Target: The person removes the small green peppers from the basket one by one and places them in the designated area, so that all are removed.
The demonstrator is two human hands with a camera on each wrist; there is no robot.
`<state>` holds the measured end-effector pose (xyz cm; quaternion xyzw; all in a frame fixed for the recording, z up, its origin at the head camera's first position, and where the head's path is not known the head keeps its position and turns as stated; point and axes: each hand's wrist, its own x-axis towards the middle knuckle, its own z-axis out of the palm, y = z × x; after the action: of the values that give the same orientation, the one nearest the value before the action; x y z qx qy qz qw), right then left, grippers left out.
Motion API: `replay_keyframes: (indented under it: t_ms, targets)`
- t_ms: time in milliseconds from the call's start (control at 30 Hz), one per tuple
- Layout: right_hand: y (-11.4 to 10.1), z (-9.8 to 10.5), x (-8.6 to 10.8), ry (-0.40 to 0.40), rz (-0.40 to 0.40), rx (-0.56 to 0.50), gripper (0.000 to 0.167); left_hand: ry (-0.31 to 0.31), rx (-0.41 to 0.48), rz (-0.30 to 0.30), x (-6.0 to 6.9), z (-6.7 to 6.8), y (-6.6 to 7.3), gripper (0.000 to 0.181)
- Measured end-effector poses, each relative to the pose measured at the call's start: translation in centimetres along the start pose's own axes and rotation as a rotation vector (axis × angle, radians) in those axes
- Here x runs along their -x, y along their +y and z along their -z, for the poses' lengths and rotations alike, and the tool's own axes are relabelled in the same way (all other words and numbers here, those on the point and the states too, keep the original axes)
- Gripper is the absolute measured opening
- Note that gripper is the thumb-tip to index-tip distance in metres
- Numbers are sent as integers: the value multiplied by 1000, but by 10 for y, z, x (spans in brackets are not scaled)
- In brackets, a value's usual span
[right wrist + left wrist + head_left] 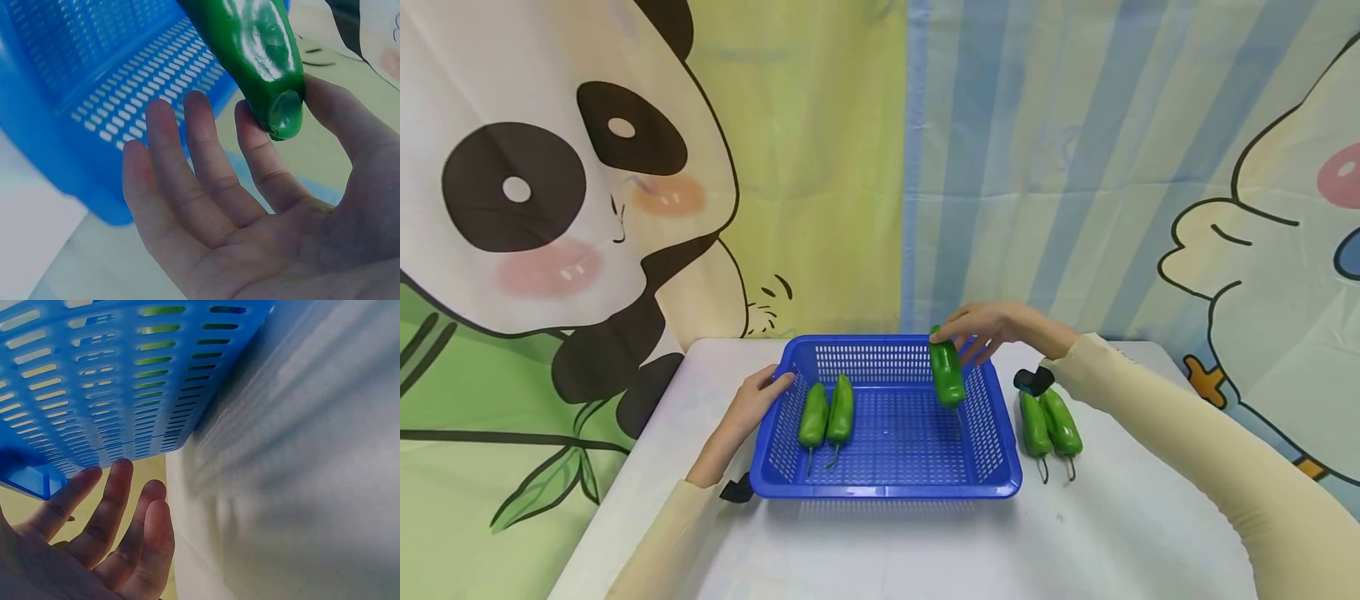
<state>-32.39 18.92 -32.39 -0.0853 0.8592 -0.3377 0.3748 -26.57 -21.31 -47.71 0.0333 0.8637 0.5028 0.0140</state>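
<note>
My right hand [992, 325] pinches the end of a green pepper [947, 371] between thumb and index finger, over the right part of the blue basket [887, 492]. In the right wrist view the other fingers of this hand [212, 206] are spread apart from the pepper [256, 44]. Two green peppers [813, 417] [841, 410] lie side by side in the basket's left part. My left hand [748, 408] is at the basket's left rim, thumb over the edge; in the left wrist view its fingers [106, 525] extend along the outer wall [112, 381].
Two more green peppers [1035, 425] [1062, 423] lie on the white table [880, 550], right of the basket. Behind the table hangs a curtain [820, 167] with cartoon animals. A black wrist strap piece shows near each sleeve.
</note>
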Motion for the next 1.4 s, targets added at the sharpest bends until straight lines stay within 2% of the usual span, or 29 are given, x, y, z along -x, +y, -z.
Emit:
replay_keyframes:
  t_ms: [300, 700, 833, 1167, 1400]
  targets:
    - [16, 22, 23, 37, -3, -21, 57, 1, -9, -5, 1, 2, 2, 46]
    - [67, 50, 48, 66, -23, -60, 70, 1, -5, -18, 0, 0, 2, 44]
    - [83, 58, 53, 67, -27, -62, 69, 2, -5, -17, 1, 0, 2, 45]
    - [124, 67, 59, 61, -107, -3, 73, 11, -8, -10, 2, 0, 0, 45]
    - [155, 71, 65, 92, -151, 53, 79, 9, -4, -11, 0, -1, -2, 45]
